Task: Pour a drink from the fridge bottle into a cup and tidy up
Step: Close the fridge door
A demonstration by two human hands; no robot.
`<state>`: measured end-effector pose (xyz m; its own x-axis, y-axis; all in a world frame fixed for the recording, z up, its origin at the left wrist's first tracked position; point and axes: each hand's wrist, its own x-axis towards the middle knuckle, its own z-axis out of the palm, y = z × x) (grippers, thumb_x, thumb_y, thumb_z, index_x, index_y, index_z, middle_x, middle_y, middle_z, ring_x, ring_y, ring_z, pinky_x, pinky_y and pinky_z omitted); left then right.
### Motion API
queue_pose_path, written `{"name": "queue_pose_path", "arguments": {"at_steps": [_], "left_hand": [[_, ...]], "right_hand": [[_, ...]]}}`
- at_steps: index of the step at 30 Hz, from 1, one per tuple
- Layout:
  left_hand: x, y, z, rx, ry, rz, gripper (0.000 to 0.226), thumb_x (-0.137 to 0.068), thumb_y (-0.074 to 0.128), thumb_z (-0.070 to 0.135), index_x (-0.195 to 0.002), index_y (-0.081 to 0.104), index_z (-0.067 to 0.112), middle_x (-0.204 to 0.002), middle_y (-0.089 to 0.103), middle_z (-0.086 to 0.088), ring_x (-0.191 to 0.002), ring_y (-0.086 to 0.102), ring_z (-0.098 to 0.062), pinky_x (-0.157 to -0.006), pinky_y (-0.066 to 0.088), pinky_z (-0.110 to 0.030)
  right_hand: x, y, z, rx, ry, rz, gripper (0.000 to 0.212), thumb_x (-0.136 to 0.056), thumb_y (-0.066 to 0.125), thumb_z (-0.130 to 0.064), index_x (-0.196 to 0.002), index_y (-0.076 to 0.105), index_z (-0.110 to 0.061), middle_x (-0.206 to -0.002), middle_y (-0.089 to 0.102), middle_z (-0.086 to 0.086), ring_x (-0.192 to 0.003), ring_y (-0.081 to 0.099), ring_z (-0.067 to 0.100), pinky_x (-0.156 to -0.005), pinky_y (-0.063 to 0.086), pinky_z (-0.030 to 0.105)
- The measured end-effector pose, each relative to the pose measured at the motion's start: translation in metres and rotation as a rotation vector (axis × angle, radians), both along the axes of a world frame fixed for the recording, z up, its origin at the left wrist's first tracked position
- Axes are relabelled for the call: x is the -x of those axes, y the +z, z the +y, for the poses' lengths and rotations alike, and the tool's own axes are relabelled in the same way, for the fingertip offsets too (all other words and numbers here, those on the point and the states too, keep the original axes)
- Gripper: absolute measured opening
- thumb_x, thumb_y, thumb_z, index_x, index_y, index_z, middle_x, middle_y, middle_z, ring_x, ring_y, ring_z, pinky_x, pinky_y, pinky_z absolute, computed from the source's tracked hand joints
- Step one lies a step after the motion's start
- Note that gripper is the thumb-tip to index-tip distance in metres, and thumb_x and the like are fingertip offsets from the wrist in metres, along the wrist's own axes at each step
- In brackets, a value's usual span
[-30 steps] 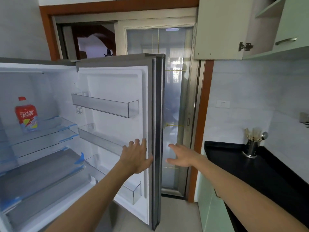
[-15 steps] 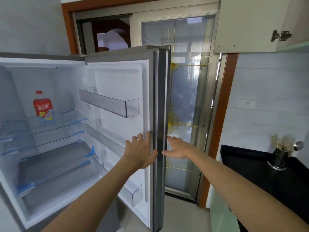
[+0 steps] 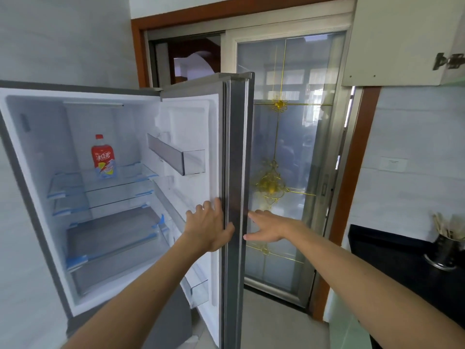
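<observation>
My left hand (image 3: 210,229) lies flat and open on the inner face of the fridge door (image 3: 236,197), thumb hooked round its edge, gripping nothing. My right hand (image 3: 268,227) is open too, fingers spread, just beside the door's outer face; I cannot tell whether it touches. I judge the door is wide enough, so the step is to let go and reach in. The red-capped bottle (image 3: 103,157) stands upright, alone, at the back of the upper glass shelf (image 3: 130,181), well apart from my hands. I would go in with the left hand above the shelf's front lip and clear of the door bin (image 3: 176,157). The black table (image 3: 402,258) to the right has bare room near the utensil holder (image 3: 446,250). No cup is in view.
</observation>
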<state>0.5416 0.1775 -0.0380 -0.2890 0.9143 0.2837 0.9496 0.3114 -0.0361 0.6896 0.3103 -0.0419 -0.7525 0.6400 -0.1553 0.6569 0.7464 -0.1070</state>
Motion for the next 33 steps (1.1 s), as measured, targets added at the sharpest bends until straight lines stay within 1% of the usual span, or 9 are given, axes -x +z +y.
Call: {"name": "queue_pose_path", "arguments": {"at_steps": [4, 10, 13, 16, 20, 22, 25, 29, 33], "left_hand": [[0.018, 0.001, -0.029, -0.010, 0.047, -0.024, 0.066, -0.094, 0.036, 0.055, -0.140, 0.028, 0.008, -0.128, 0.051, -0.016, -0.113, 0.054, -0.034, -0.091, 0.043, -0.047], [0.056, -0.001, -0.076, -0.028, 0.084, -0.053, 0.065, -0.094, 0.036, 0.055, -0.140, 0.029, 0.009, -0.124, 0.052, -0.016, -0.111, 0.055, -0.035, -0.091, 0.046, -0.047], [0.079, -0.003, -0.096, -0.038, 0.099, -0.076, 0.063, -0.093, 0.037, 0.054, -0.138, 0.030, 0.010, -0.123, 0.053, -0.016, -0.110, 0.055, -0.035, -0.091, 0.047, -0.048], [0.102, -0.003, -0.114, -0.026, 0.116, -0.103, 0.064, -0.092, 0.041, 0.054, -0.137, 0.029, 0.010, -0.124, 0.052, -0.016, -0.112, 0.055, -0.034, -0.092, 0.046, -0.049], [0.136, -0.004, -0.136, -0.038, 0.123, -0.116, 0.071, -0.092, 0.040, 0.056, -0.143, 0.026, 0.008, -0.127, 0.052, -0.016, -0.115, 0.055, -0.034, -0.094, 0.048, -0.049], [0.153, -0.005, -0.146, -0.036, 0.138, -0.116, 0.074, -0.092, 0.040, 0.056, -0.144, 0.025, 0.007, -0.129, 0.052, -0.017, -0.116, 0.055, -0.035, -0.094, 0.048, -0.049], [0.177, -0.009, -0.158, -0.038, 0.174, -0.138, 0.072, -0.091, 0.039, 0.058, -0.142, 0.027, 0.008, -0.132, 0.052, -0.016, -0.117, 0.055, -0.035, -0.094, 0.049, -0.049], [0.202, -0.014, -0.172, -0.051, 0.227, -0.180, 0.074, -0.093, 0.037, 0.056, -0.147, 0.023, 0.007, -0.141, 0.047, -0.018, -0.126, 0.051, -0.036, -0.099, 0.045, -0.052], [0.226, -0.017, -0.185, -0.052, 0.273, -0.186, 0.082, -0.096, 0.034, 0.058, -0.154, 0.012, 0.006, -0.153, 0.035, -0.020, -0.135, 0.043, -0.039, -0.105, 0.041, -0.054]], "right_hand": [[0.014, 0.002, -0.021, 0.032, 0.068, -0.045, 0.089, -0.091, 0.050, -0.063, -0.157, 0.005, -0.025, -0.165, 0.013, 0.004, -0.149, 0.019, 0.023, -0.119, 0.025, 0.044], [0.052, 0.009, -0.061, 0.046, 0.158, -0.040, 0.082, -0.096, 0.050, -0.054, -0.157, 0.004, -0.028, -0.163, 0.019, 0.006, -0.147, 0.026, 0.024, -0.119, 0.026, 0.043], [0.073, 0.015, -0.077, 0.036, 0.169, -0.043, 0.081, -0.098, 0.050, -0.050, -0.157, 0.000, -0.025, -0.165, 0.010, 0.004, -0.150, 0.018, 0.022, -0.121, 0.021, 0.043], [0.094, 0.021, -0.091, 0.046, 0.182, -0.003, 0.080, -0.098, 0.051, -0.049, -0.156, -0.001, -0.033, -0.166, 0.008, 0.001, -0.151, 0.015, 0.020, -0.122, 0.020, 0.043], [0.122, 0.033, -0.113, 0.048, 0.187, 0.086, 0.078, -0.097, 0.053, -0.047, -0.151, -0.003, -0.050, -0.164, 0.014, 0.000, -0.148, 0.022, 0.023, -0.118, 0.028, 0.049], [0.137, 0.038, -0.122, 0.043, 0.199, 0.135, 0.077, -0.097, 0.053, -0.047, -0.148, -0.004, -0.056, -0.162, 0.019, 0.002, -0.145, 0.029, 0.024, -0.115, 0.033, 0.049], [0.159, 0.045, -0.135, 0.035, 0.221, 0.214, 0.079, -0.097, 0.053, -0.044, -0.143, -0.008, -0.064, -0.162, 0.019, 0.000, -0.145, 0.029, 0.022, -0.115, 0.034, 0.049], [0.193, 0.056, -0.151, -0.020, 0.259, 0.291, 0.078, -0.098, 0.053, -0.042, -0.139, -0.008, -0.068, -0.150, 0.037, 0.007, -0.132, 0.045, 0.028, -0.108, 0.041, 0.051], [0.227, 0.065, -0.166, -0.037, 0.290, 0.380, 0.078, -0.098, 0.053, -0.040, -0.141, -0.005, -0.068, -0.147, 0.037, 0.009, -0.133, 0.043, 0.025, -0.106, 0.042, 0.049]]}}
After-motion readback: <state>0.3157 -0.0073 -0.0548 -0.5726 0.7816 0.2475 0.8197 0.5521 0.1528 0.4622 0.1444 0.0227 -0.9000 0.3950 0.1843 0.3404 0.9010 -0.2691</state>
